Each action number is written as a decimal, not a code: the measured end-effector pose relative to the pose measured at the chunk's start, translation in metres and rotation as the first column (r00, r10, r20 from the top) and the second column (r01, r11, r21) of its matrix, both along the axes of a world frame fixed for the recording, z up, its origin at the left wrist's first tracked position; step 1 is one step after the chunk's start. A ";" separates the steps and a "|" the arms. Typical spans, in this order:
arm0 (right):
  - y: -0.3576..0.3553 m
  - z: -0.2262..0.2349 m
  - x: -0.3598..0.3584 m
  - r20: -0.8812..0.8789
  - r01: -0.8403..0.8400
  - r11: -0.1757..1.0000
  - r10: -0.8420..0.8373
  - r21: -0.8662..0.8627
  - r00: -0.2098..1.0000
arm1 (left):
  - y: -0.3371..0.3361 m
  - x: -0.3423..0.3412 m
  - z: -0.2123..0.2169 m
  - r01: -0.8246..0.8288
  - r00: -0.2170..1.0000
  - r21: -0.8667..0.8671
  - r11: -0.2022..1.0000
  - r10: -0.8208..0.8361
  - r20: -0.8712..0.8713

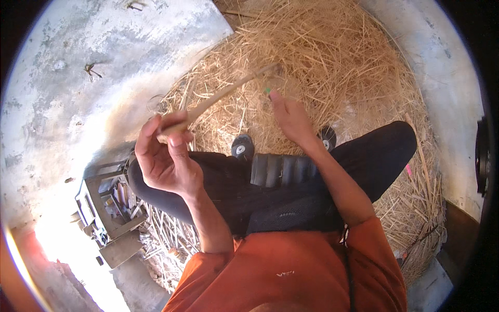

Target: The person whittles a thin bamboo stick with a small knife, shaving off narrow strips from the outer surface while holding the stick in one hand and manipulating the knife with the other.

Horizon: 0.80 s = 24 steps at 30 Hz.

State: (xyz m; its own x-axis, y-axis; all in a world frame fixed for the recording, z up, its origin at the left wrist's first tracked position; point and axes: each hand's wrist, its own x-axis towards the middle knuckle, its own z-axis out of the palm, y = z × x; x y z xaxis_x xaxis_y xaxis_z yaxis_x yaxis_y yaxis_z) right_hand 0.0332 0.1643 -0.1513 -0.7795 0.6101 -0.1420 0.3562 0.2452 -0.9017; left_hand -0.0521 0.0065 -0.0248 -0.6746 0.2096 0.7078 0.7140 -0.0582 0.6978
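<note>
My left hand (171,158) is raised over my left knee. Its thumb and fingers pinch one end of a long pale strip (223,92), which looks like split bamboo or wood. The strip slants away to the far right, and its far end blurs over the straw-like shavings. Below that end, my right hand (293,120) is closed with the thumb pressed on a small object that has a green tip (268,90). The rest of that object is hidden or blurred, so its kind is unclear. The two hands are well apart.
Loose shavings (322,47) cover the floor ahead and around me. A black ribbed pad (283,169) lies between my legs. At my left stands a wooden frame box (117,229) with assorted small items inside. Pale worn walls (114,47) curve up on both sides.
</note>
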 end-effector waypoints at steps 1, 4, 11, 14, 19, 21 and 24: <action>-0.006 0.008 0.004 -0.054 0.024 0.999 -0.026 -0.042 0.998 | -0.001 0.003 0.003 -0.041 0.999 -0.008 0.999 0.041 -0.002; -0.016 0.044 0.010 -0.084 -0.075 0.992 0.066 -0.104 0.994 | -0.001 0.002 0.006 0.018 1.000 0.020 1.000 -0.018 -0.023; -0.024 0.106 0.014 -0.198 -0.212 0.972 0.190 -0.098 0.962 | -0.010 -0.007 0.017 0.075 0.996 -0.124 0.989 -0.081 -0.046; -0.023 0.106 0.013 -0.189 -0.217 0.974 0.202 -0.061 0.961 | -0.031 -0.014 0.016 -0.025 1.000 -0.193 0.981 0.021 -0.023; -0.027 0.110 0.012 -0.184 -0.256 0.965 0.242 -0.057 0.953 | -0.034 -0.014 0.011 0.086 0.995 -0.047 0.995 -0.088 -0.044; -0.029 0.114 0.012 -0.191 -0.255 0.966 0.242 -0.048 0.951 | -0.031 -0.010 0.012 -0.011 0.988 -0.153 0.988 -0.013 -0.152; -0.036 0.113 0.009 -0.216 -0.235 0.972 0.227 -0.012 0.950 | -0.031 -0.009 0.013 -0.079 0.965 -0.176 0.981 0.030 -0.262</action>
